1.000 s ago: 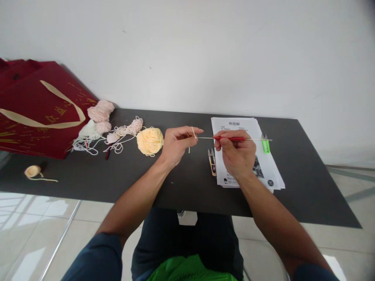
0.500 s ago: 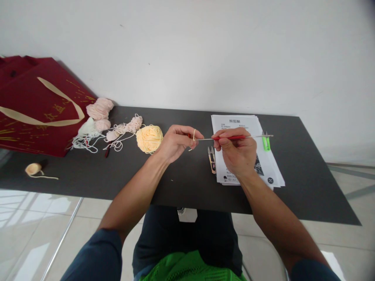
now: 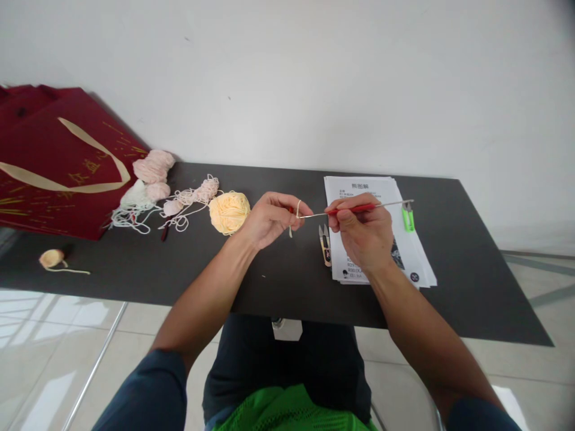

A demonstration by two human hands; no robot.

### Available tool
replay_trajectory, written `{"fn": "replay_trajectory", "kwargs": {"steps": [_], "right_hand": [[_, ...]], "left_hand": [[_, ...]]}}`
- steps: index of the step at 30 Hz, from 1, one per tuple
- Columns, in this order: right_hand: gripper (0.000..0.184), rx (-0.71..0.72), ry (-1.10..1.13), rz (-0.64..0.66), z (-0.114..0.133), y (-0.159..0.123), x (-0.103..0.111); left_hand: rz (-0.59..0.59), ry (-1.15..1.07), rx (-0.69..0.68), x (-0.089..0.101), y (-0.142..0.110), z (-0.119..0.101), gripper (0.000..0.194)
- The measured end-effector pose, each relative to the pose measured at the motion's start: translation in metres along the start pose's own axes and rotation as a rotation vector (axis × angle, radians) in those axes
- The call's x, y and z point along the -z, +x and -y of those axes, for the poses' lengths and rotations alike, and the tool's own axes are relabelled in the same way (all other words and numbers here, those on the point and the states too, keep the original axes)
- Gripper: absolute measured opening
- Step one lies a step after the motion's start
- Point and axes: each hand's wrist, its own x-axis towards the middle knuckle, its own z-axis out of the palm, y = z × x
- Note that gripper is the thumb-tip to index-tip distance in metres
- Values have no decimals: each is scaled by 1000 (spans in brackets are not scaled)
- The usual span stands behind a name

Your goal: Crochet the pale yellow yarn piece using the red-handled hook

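"While the right hand (image 3: 366,230) grips the red-handled hook (image 3: 357,209) by its middle, what has changed from half a second ago?"

"Its slant, mostly. The shaft lay almost level then; now its right end sits higher in the view and the other end slopes down toward the left hand (image 3: 274,218)."

"And the left fingers?"

"Closed, pinching the pale yarn strand (image 3: 298,208), which loops over the index finger just as it did before. The short tail below has shifted — it slanted leftward and now hangs nearer straight down."

"Is the hook through the loop?"

"I can't fairly say; it reaches the left fingertips, but that spot is too small to read."

"Where is all this held?"

"Above the dark table (image 3: 471,269), between the yellow yarn ball (image 3: 229,212) and the printed sheets (image 3: 408,260). The right hand is over those sheets. The pale-handled snips (image 3: 326,248) by their left edge and the green snips (image 3: 408,219) near their upper right corner haven't moved."
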Motion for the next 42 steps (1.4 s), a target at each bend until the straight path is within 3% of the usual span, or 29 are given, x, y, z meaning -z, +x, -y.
{"fn": "replay_trajectory", "kwargs": {"steps": [4,11,16,22,29,33,38,42], "right_hand": [[18,-178,152,-33,1,4,0],[23,-384,331,-149,-8,1,-13],[24,-379,300,-193,-16,-3,-19],[26,-360,215,-224,-25,-1,-14],[26,-387,201,-236,-26,4,-10],[28,-375,266,-172,-23,5,-4],[41,-359,262,-74,-33,5,4],[20,-356,15,-65,-52,7,0]], "left_hand": [[-43,87,-93,0,-1,0,16],[-279,313,-293,-8,3,12,19],[-373,380,-269,-14,3,17,20],[-370,391,-188,-17,3,21,23],[-358,598,-219,-12,8,25,27],[-404,650,-277,-17,7,30,25],[-519,500,-300,-19,9,36,22],[-500,259,-289,-27,9,34,18]]}}
